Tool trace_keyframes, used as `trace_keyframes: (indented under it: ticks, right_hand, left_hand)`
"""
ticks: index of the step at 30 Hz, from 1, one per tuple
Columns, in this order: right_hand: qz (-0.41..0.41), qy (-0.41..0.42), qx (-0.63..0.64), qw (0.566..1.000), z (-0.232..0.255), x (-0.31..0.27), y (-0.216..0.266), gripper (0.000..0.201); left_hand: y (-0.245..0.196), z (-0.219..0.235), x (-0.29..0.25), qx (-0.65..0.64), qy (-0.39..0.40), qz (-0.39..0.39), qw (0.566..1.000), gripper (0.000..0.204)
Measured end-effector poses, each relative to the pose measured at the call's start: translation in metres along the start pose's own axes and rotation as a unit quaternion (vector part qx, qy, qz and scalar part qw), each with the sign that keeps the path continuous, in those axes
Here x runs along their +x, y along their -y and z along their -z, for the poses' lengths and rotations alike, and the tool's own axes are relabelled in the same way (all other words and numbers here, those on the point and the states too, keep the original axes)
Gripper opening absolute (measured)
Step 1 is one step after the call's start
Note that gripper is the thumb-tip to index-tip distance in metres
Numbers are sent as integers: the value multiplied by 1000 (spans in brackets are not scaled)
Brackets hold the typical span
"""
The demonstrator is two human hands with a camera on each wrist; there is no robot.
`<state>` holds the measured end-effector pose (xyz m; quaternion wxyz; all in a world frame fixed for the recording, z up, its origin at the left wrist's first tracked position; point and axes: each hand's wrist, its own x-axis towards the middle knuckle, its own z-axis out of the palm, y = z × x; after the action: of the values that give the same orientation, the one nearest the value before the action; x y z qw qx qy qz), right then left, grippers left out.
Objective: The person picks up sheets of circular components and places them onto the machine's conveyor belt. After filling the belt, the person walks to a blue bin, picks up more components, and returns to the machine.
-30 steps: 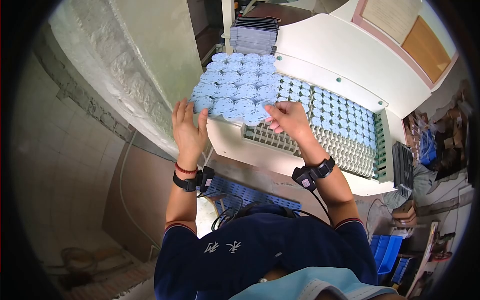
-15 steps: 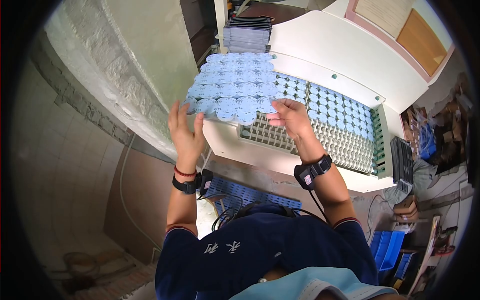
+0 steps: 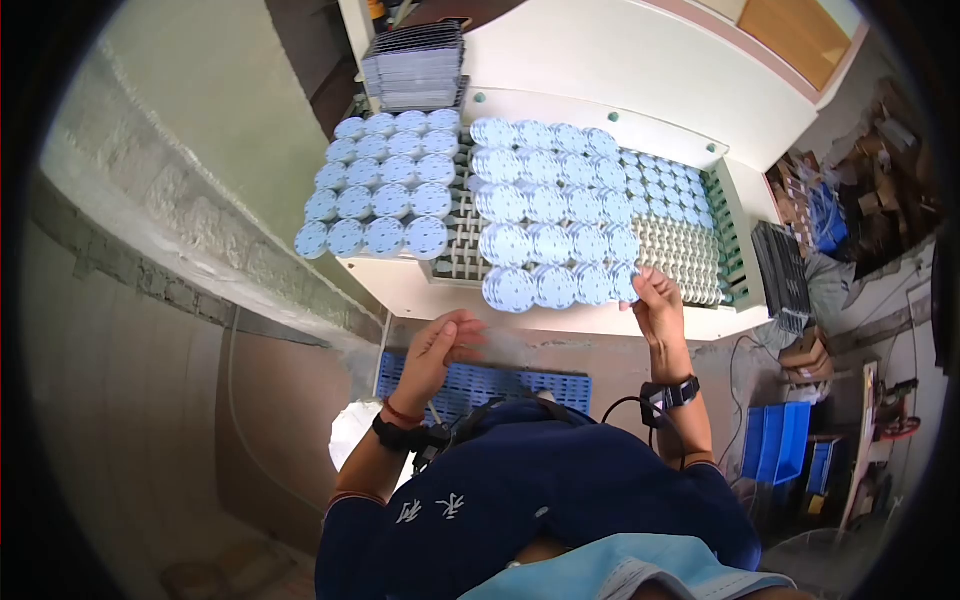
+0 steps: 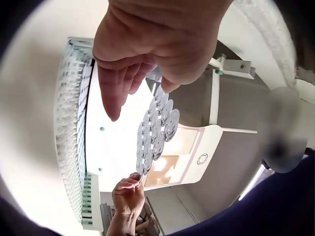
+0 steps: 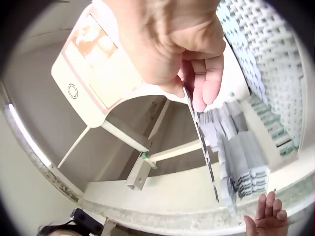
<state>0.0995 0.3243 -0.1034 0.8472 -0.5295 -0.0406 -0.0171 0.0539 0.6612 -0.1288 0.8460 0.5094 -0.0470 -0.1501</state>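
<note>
My right hand [image 3: 660, 300] pinches the near right corner of a light-blue panel of joined round discs [image 3: 555, 245]. The panel is held over the machine's pale roller bed [image 3: 680, 258], tilted so several rows show. Seen almost edge-on in the right wrist view, the thin panel [image 5: 203, 140] extends from between thumb and fingers. My left hand [image 3: 437, 350] is in front of the machine, below the panel's near left corner, fingers loosely extended and holding nothing. A pile of similar disc panels [image 3: 383, 190] lies on the machine's left end.
Another disc panel [image 3: 665, 190] lies farther back on the rollers. Dark racks [image 3: 413, 65] stand behind the pile, and more black racks [image 3: 780, 270] lean at the machine's right end. A rough wall [image 3: 180, 200] borders the left side; blue bins [image 3: 775, 442] stand at right.
My right hand has carried the panel rightward, away from the pile and over the rollers. My left hand has come off the panel's left side and moved back toward the body. The head view has shifted.
</note>
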Motion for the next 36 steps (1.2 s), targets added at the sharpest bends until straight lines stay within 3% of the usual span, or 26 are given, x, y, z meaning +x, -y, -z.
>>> trace_keyframes:
  ticks: [5, 8, 12, 18, 22, 29, 36]
  right_hand:
    - [-54, -61, -62, 995, 43, -43, -37, 11]
    - [-89, -77, -50, 992, 54, -52, -78, 10]
    - [-140, -95, -38, 985, 60, -52, -116, 15]
    - [-242, -148, -137, 949, 56, -40, -107, 27]
    - [-198, -183, -138, 953, 71, -34, -89, 23]
    - [-116, -219, -99, 964, 162, -68, -75, 19]
    - [-113, -232, -103, 961, 179, -44, -71, 20]
  left_hand:
    - [48, -12, 27, -194, 73, 151, 967, 39]
    - [54, -23, 36, -211, 26, 192, 958, 39]
    - [87, 0, 46, -152, -36, 183, 970, 33]
    - [104, 22, 58, -113, -65, 160, 978, 26]
    - [100, 24, 59, -120, -112, 146, 975, 24]
    - [87, 52, 59, -86, -168, 125, 974, 23]
    - [85, 62, 77, -73, -196, 125, 970, 23]
